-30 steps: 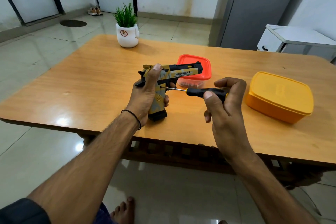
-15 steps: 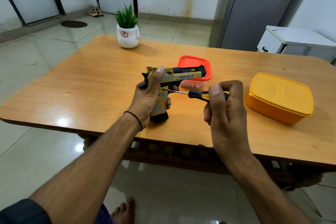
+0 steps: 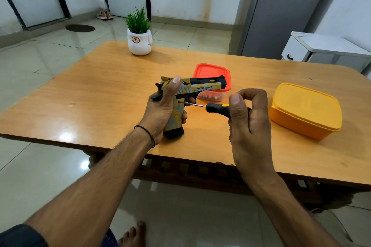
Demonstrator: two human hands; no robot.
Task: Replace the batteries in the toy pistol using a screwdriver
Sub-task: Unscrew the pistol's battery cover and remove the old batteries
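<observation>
A yellow, grey and black toy pistol (image 3: 202,87) stands with its grip base on the wooden table (image 3: 100,94), barrel pointing right. My left hand (image 3: 162,110) wraps around its grip and rear, thumb up on the slide. My right hand (image 3: 249,118) pinches the black and yellow handle of a screwdriver (image 3: 217,108). The thin metal shaft runs left and its tip touches a spot on the upper grip just below the trigger guard.
A small clear box with a red lid (image 3: 212,72) sits right behind the pistol, with reddish items inside. A larger yellow lidded box (image 3: 305,110) stands at the right. A white pot with a green plant (image 3: 139,41) is at the table's far edge.
My right thumb and fingers have shifted around the screwdriver handle, as in turning it. The tip stays at the same spot on the grip. My left hand keeps its hold.
</observation>
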